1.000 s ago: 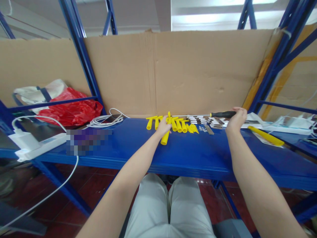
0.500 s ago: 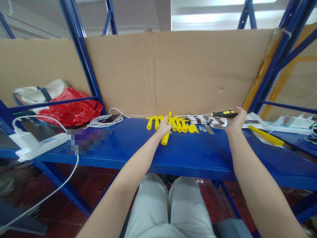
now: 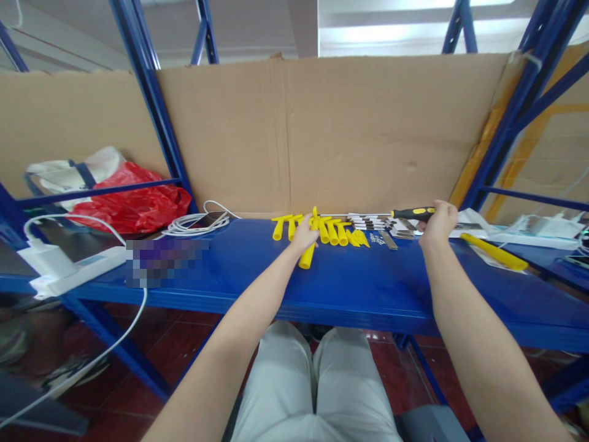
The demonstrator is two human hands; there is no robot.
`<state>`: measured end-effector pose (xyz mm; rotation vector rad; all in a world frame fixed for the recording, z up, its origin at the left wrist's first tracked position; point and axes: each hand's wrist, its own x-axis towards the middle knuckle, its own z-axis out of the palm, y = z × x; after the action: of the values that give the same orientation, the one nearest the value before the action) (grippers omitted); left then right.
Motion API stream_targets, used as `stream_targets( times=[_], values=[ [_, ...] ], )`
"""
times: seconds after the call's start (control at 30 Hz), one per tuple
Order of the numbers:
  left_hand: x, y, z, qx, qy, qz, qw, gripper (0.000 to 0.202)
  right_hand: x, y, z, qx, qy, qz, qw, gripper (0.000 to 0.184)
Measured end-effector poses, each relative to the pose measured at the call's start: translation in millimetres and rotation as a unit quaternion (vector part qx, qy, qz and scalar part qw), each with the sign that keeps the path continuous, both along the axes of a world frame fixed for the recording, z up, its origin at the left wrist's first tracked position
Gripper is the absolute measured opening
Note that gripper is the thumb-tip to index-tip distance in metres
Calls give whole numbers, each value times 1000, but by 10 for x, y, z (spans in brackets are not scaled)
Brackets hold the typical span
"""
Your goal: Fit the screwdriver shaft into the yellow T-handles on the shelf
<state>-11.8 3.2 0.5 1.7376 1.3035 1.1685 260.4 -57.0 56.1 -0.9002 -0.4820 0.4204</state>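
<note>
As the left hand (image 3: pixel 304 236) grips a yellow handle (image 3: pixel 305 260), the right hand (image 3: pixel 440 223) a screwdriver (image 3: pixel 411 213), far cardboard (image 3: pixel 359 135) backs the shelf (image 3: pixel 359 285).

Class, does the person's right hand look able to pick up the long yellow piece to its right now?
Probably not: the right hand holds a screwdriver, though nothing appears to cover the long yellow piece.

Watching remotely, I can make out no readable text, label, brand, number or sign anywhere in my view.
</note>
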Motion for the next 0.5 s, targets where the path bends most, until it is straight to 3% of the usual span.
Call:
stream_targets(
  times=[0.07, 0.3, 0.5],
  values=[
    [-6, -4, -2, 1, -3, 3, 1000, 70, -50, -48, 28, 8, 15, -7, 1000, 12],
    [-9, -32, 35, -17, 10, 3, 1000, 64, -127, -145, 82, 34, 53, 59, 996, 17],
    [-22, 10, 3, -13, 12, 16, 1000, 63, -122, -104, 45, -46, -13, -8, 999, 15]
  ],
)
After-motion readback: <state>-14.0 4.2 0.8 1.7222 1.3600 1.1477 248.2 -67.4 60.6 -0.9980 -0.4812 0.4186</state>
